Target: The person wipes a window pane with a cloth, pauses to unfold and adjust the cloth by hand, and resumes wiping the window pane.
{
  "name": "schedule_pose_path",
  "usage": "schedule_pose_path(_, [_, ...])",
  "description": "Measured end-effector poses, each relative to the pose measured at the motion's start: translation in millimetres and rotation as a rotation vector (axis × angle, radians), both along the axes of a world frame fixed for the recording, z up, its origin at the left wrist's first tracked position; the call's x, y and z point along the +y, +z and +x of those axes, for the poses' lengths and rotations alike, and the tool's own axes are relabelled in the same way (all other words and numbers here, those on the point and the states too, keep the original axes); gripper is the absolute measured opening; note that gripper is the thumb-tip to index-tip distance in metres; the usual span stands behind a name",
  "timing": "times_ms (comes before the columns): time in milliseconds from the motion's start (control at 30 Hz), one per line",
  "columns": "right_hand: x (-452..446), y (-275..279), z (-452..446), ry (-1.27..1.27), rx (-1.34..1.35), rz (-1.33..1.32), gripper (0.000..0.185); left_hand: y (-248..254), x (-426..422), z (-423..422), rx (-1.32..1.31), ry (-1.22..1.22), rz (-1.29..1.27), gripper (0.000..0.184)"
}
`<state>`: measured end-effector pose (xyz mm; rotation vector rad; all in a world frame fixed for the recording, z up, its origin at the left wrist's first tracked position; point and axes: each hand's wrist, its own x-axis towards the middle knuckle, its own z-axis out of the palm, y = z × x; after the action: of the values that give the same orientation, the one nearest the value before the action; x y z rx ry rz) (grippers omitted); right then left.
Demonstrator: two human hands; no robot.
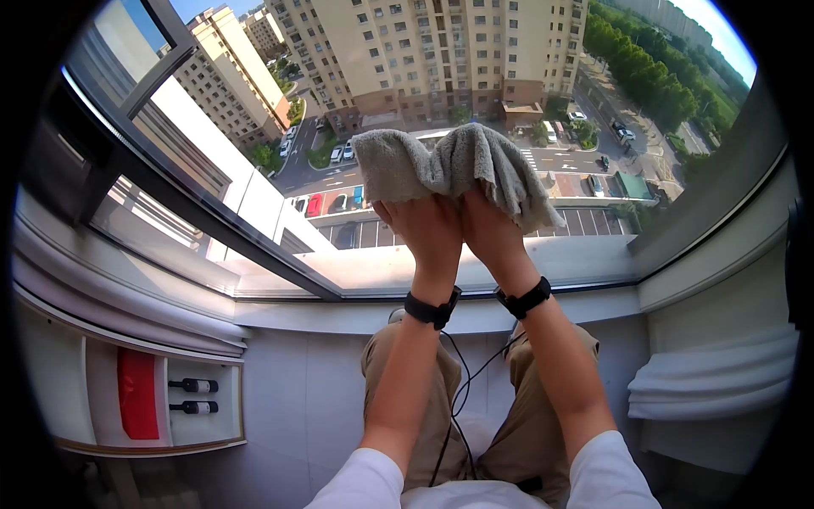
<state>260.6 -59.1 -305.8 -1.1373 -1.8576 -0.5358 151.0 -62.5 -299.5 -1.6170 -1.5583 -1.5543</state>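
Note:
A grey terry cleaning cloth is held up in front of the window, bunched in the middle, with its right end hanging in folds. My left hand grips the cloth's lower left part; most of its fingers are hidden by the fabric. Close beside it, my right hand holds the right part, its fingers also largely covered. Both arms stretch forward, with a black band on each wrist. Whether the cloth touches the glass, I cannot tell.
The window sill runs below my hands. On the left are a dark window frame and a shelf unit with two bottles and a red item. Black cables hang between my legs. White folded fabric lies at right.

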Motion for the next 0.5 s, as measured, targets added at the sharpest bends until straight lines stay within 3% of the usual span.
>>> schedule_pose_path(133, [7,8,35,0.072,0.093,0.03,0.032,8,-6,-4,0.019,0.058,0.034,0.046])
schedule_pose_path(233, [11,10,51,0.025,0.212,0.11,0.042,15,-8,-6,-0.075,-0.111,0.093,0.042])
schedule_pose_path(267, [13,14,57,0.019,0.263,0.174,0.044,18,-8,-5,-0.08,-0.153,0.165,0.032])
schedule_pose_path(367, [6,36,63,0.052,0.335,0.202,0.042,25,-27,4,-0.306,-0.353,-0.281,0.018])
schedule_pose_path(400, [3,41,62,0.066,0.341,0.194,0.041,28,-28,8,-0.283,-0.394,-0.189,0.009])
schedule_pose_path(500, [-1,50,65,0.07,0.306,0.218,0.034,23,-21,7,-0.253,-0.576,-0.17,0.009])
